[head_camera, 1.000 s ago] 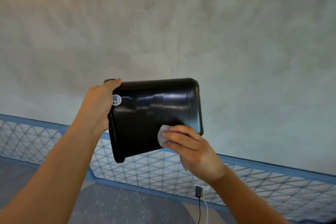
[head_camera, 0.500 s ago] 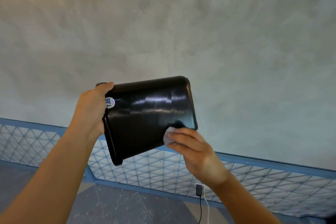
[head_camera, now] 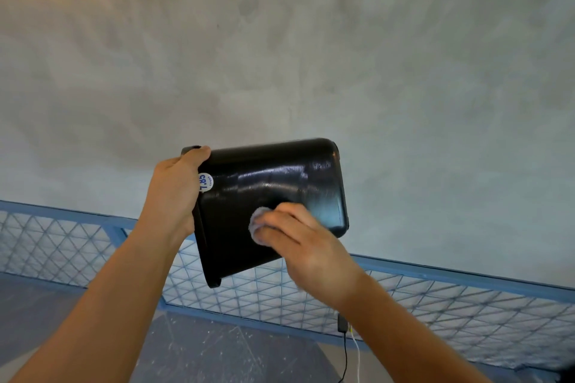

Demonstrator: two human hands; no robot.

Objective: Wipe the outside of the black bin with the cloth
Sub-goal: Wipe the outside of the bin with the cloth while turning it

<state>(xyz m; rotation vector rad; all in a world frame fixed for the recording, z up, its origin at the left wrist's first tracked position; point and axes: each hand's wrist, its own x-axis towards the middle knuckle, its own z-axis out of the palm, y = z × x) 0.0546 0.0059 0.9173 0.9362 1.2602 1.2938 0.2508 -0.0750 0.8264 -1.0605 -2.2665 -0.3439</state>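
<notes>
Against the grey plaster wall, held aloft on its side: glossy black plastic bin (head_camera: 267,205), seemingly light, stiff, slick; left hand (head_camera: 174,193) clamped on its rim, right hand (head_camera: 298,242) fingers pressing small pale cloth (head_camera: 256,224) to its side.

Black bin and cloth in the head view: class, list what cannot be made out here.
- Cloth: mostly hidden under the right hand, which is motion-blurred.
- Black bin: its inside and far side face away; the left hand covers part of the rim.
- Price sticker: partly behind the thumb.
</notes>
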